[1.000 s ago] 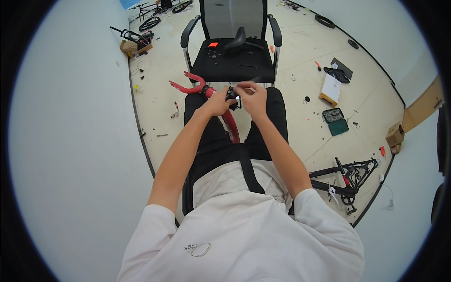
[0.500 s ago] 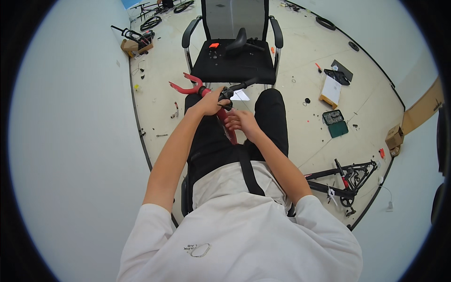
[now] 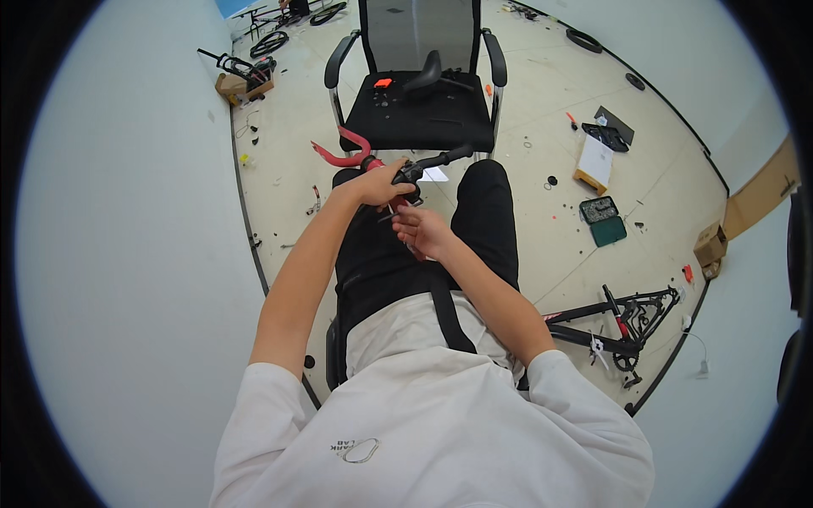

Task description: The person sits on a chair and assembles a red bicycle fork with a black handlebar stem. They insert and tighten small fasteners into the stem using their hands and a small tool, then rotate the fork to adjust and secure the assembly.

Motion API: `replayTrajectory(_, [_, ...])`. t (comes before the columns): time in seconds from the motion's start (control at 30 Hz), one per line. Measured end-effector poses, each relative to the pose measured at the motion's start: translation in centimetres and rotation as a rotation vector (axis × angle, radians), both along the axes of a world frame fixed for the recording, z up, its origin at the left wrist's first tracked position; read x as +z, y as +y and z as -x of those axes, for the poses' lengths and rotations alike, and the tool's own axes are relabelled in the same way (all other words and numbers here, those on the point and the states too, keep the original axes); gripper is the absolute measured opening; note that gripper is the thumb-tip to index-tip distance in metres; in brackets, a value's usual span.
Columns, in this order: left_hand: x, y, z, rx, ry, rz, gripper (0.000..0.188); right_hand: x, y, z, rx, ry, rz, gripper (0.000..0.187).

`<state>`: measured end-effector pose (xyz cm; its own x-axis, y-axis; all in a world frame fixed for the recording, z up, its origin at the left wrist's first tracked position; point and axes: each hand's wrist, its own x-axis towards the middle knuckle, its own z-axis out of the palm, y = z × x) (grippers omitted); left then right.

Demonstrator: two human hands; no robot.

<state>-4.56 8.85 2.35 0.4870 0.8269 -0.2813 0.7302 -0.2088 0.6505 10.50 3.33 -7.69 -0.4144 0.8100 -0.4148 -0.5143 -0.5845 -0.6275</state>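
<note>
Across my lap lies a red bicycle fork point(image 3: 354, 159), prongs pointing to the far left, with a red tube point(image 3: 418, 253) running back between my thighs. A black handlebar point(image 3: 446, 158) with its stem point(image 3: 410, 175) sits at the fork's top. My left hand point(image 3: 378, 185) is closed around the stem area, thumb on the near side. Just below it, my right hand point(image 3: 421, 231) has its fingers curled against the red tube. A thin dark rod-like tool point(image 3: 387, 218) sticks out at those fingertips; most of it is hidden, so its kind is unclear.
Facing me is a black office chair point(image 3: 406, 110) bearing a saddle point(image 3: 424, 74), an orange item point(image 3: 384, 83) and small parts. At right on the floor are a green case point(image 3: 607, 231), a white box point(image 3: 594, 161) and a black bicycle frame point(image 3: 622, 334). A wall runs along the left.
My right hand has shifted left and slightly closer, its fingers more curled. The thin rod now points a different way, out to the left. My left hand stays at the stem; the fork has tilted slightly.
</note>
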Motion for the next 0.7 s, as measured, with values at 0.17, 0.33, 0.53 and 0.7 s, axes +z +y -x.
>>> replayTrajectory(0.17, [0.3, -0.1, -0.1, 0.028, 0.024, 0.001, 0.067, -0.6, -0.2, -1.4, 0.118, -0.377, -0.227, 0.021])
replayTrajectory(0.33, [-0.6, -0.1, -0.4, 0.109, -0.038, -0.028, 0.071, 0.0, 1.8, -3.1, 0.183, -0.568, -0.34, 0.024])
replayTrajectory(0.53, [-1.3, 1.0, -0.9, 0.128, 0.0, -0.043, 0.069, 0.1, 3.4, -3.8, 0.202, -0.617, -0.326, 0.021])
replayTrajectory(0.7, [-2.2, 4.3, -1.6, 0.163, 0.098, -0.076, 0.063, 0.3, 5.0, -4.2, 0.13, -0.719, -0.33, 0.026])
